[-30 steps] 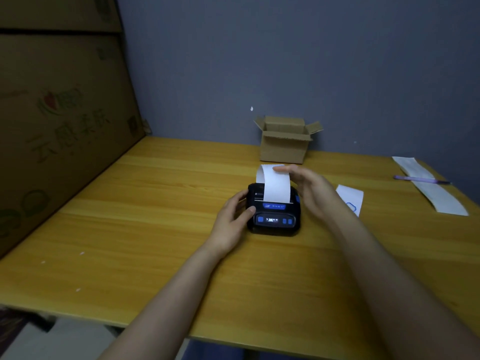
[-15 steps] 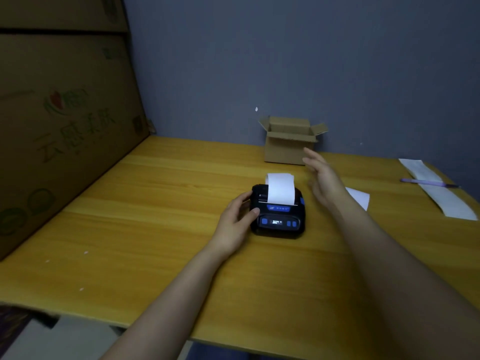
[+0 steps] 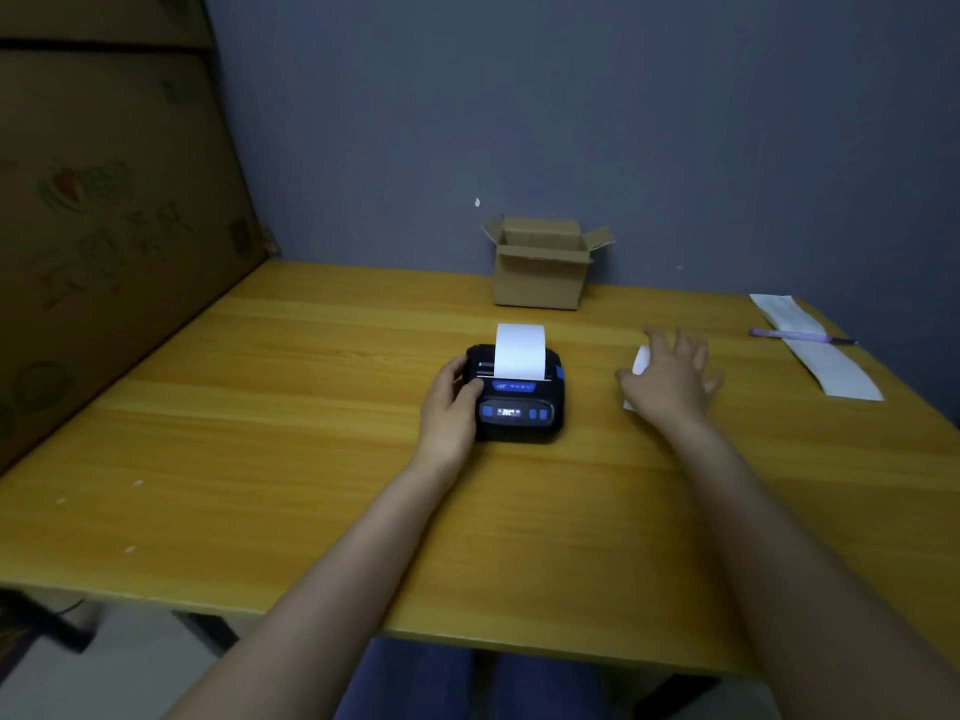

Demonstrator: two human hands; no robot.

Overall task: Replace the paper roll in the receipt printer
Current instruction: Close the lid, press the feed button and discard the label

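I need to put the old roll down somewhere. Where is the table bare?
Bare: the wide stretch left of the printer toward the big cardboard sheet, and the near edge. Crowded: right side, with the right hand over a paper slip, pen, long strip.

Box (image 3: 540, 267) behind printer (image 3: 519, 397); pen (image 3: 800, 336) far right

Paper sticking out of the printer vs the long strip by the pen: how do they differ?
The printer's paper stands upright from the receipt printer; the long strip lies flat on the table. The printer's paper is shorter. A purple pen lies across the long strip; nothing rests on the printer's paper. Both are white.
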